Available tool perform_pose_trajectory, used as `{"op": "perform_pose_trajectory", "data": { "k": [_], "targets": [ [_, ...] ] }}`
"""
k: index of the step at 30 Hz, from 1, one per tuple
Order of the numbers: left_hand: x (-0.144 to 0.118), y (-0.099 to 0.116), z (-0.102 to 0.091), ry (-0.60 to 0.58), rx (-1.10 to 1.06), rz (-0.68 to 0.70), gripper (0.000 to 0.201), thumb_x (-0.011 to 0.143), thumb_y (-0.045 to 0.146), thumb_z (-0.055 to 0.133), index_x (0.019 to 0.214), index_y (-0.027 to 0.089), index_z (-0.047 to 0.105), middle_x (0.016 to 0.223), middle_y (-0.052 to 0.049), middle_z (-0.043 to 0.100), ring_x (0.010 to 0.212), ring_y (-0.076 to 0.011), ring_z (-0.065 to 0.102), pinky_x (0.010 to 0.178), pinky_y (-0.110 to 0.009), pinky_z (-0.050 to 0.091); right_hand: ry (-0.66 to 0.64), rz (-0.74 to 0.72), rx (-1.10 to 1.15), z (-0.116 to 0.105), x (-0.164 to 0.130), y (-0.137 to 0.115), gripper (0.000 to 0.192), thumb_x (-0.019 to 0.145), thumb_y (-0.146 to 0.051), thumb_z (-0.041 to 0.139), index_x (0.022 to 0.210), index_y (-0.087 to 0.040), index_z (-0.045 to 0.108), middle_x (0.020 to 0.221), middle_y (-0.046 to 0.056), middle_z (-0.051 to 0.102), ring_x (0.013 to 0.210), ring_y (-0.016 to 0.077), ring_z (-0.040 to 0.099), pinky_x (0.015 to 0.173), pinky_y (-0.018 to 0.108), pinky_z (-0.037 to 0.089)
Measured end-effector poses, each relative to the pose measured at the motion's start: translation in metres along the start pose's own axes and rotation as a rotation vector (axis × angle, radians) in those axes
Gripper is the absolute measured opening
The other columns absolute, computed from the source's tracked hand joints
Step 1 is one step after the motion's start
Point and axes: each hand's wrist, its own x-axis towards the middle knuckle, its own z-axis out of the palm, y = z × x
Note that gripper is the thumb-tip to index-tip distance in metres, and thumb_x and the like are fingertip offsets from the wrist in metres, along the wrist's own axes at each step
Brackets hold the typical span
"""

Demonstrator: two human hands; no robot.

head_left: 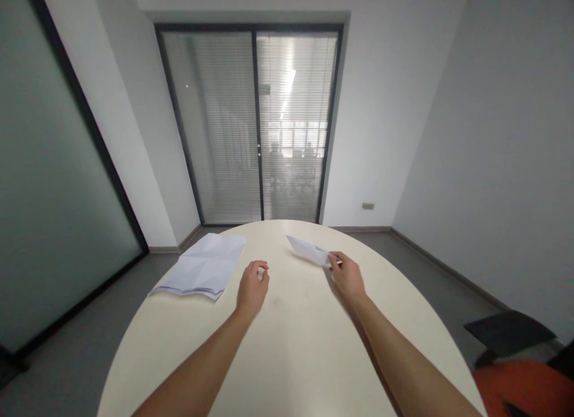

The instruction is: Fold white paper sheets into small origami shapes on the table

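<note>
A folded white sheet of paper is pinched at its right end by my right hand. It reaches to the left, tilted, just over the tabletop, with its pointed far corner toward the middle. My left hand is over the table left of centre, its fingers loosely curled with a small gap between thumb and forefinger. Nothing shows in that hand. Left of it lies a stack of creased white paper sheets, apart from the fingers.
A round cream table fills the foreground. Beyond it stands a glass partition with blinds. At the lower right are an orange chair seat and a dark armrest-like piece. A frosted glass panel rises on the left.
</note>
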Motion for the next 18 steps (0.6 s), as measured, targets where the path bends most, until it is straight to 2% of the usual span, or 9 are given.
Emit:
{"op": "perform_pose_trajectory", "data": {
  "k": [4,6,8,13,18],
  "targets": [
    [-0.001,-0.002,0.002,-0.088,0.094,0.010,0.016,0.083,0.009,0.053,0.092,0.021,0.061,0.099,-0.004,0.067,0.099,-0.0196,0.063,0.095,-0.037,0.047,0.121,0.088,0.073,-0.017,0.011,0.020,0.042,0.090,-0.042,0.047,0.112,-0.015,0.071,0.095,0.011,0.075,0.076,0.0216,0.070,0.076,0.031,0.050],
    [-0.002,-0.002,0.002,-0.115,0.117,0.024,0.016,0.083,0.010,0.054,0.092,0.020,0.062,0.099,-0.005,0.067,0.098,-0.0198,0.063,0.094,-0.037,0.047,0.179,0.118,0.057,-0.023,0.014,0.029,0.045,0.090,-0.041,0.047,0.118,-0.014,0.070,0.094,0.012,0.076,0.083,0.0239,0.071,0.080,0.033,0.050],
    [-0.002,-0.001,0.002,-0.141,0.125,0.030,0.016,0.084,0.010,0.054,0.092,0.020,0.062,0.098,-0.005,0.067,0.097,-0.0197,0.063,0.093,-0.036,0.047,0.228,0.129,0.023,-0.027,0.016,0.037,0.046,0.090,-0.039,0.046,0.119,-0.014,0.070,0.102,0.014,0.075,0.092,0.0263,0.070,0.086,0.036,0.050],
    [-0.002,-0.001,0.001,-0.187,0.128,0.026,0.015,0.086,0.010,0.053,0.091,0.020,0.062,0.096,-0.004,0.068,0.097,-0.0195,0.063,0.092,-0.035,0.047,0.254,0.107,-0.058,-0.025,0.017,0.051,0.046,0.089,-0.034,0.045,0.121,-0.011,0.070,0.118,0.017,0.071,0.109,0.0312,0.065,0.097,0.042,0.047],
    [-0.002,-0.001,0.002,-0.197,0.120,0.029,0.014,0.086,0.011,0.052,0.091,0.020,0.062,0.094,-0.004,0.068,0.096,-0.0193,0.063,0.090,-0.034,0.047,0.271,0.153,-0.134,-0.024,0.018,0.061,0.047,0.089,-0.030,0.045,0.122,-0.006,0.069,0.116,0.020,0.071,0.107,0.0371,0.066,0.093,0.048,0.048]
  ]
}}
